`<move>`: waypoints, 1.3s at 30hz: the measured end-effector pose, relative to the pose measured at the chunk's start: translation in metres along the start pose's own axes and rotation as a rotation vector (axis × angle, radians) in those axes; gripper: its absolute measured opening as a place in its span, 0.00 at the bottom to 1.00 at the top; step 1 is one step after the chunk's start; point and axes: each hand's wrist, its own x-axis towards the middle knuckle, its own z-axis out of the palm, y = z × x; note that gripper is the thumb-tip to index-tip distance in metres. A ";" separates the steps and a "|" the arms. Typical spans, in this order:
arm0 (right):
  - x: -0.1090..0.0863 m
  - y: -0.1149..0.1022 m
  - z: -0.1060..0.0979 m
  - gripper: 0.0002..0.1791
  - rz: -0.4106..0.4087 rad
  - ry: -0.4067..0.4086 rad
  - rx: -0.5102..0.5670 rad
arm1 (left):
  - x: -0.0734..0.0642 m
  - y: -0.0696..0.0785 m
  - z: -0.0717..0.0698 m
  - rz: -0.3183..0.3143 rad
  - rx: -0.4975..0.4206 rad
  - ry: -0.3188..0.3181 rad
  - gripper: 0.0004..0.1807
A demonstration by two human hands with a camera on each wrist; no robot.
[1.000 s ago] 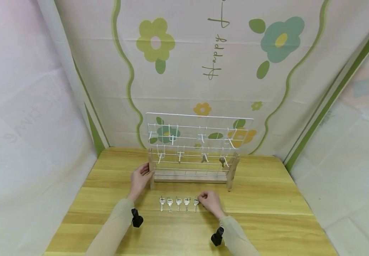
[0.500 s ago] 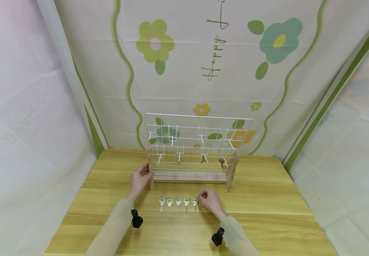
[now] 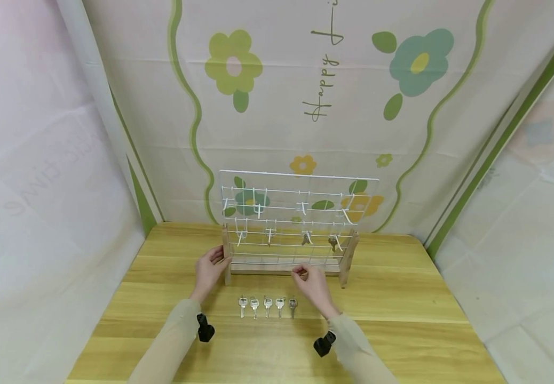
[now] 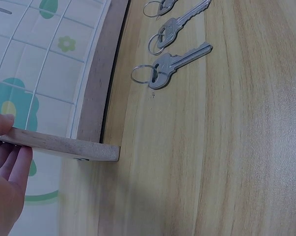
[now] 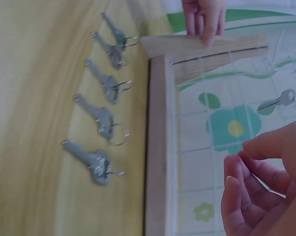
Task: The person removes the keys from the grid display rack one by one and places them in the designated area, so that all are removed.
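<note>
A white wire rack with wooden ends and several white hooks stands on the table. My left hand grips its left wooden post, thumb on one face and fingers on the other. In front of the rack, several silver keys with small rings lie in a row. My right hand is beyond the rightmost key, in front of the rack's base. Its fingers are curled, with thumb and index fingertips close together, and nothing shows between them in the right wrist view.
Keys hang on lower hooks of the rack, among them one key at the right end. The upper hooks stick out toward me. A printed cloth hangs behind the wood-grain table, with more cloth on both sides.
My right hand has left the rightmost key's ring and moved forward toward the rack's base. That key stays in the row. My left hand has kept its hold on the post.
</note>
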 end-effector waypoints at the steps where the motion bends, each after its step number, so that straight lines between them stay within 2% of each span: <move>1: 0.002 -0.005 -0.001 0.03 0.000 0.002 0.009 | 0.000 0.000 0.000 -0.001 -0.002 -0.001 0.28; 8: 0.014 -0.035 -0.005 0.03 -0.041 0.045 0.041 | 0.000 0.001 0.000 0.005 0.020 0.014 0.28; 17: 0.033 -0.058 0.003 0.07 -0.083 0.100 0.110 | -0.001 0.001 0.001 -0.001 0.022 0.019 0.28; 24: 0.047 -0.067 0.009 0.07 -0.102 0.139 0.111 | 0.000 0.003 0.001 -0.015 0.016 0.011 0.28; 31: 0.056 -0.073 0.011 0.06 -0.155 0.183 0.112 | 0.000 0.001 0.001 -0.003 0.007 0.008 0.27; 39: 0.059 -0.075 0.012 0.04 -0.167 0.168 0.124 | 0.000 0.000 0.001 0.006 0.003 0.019 0.26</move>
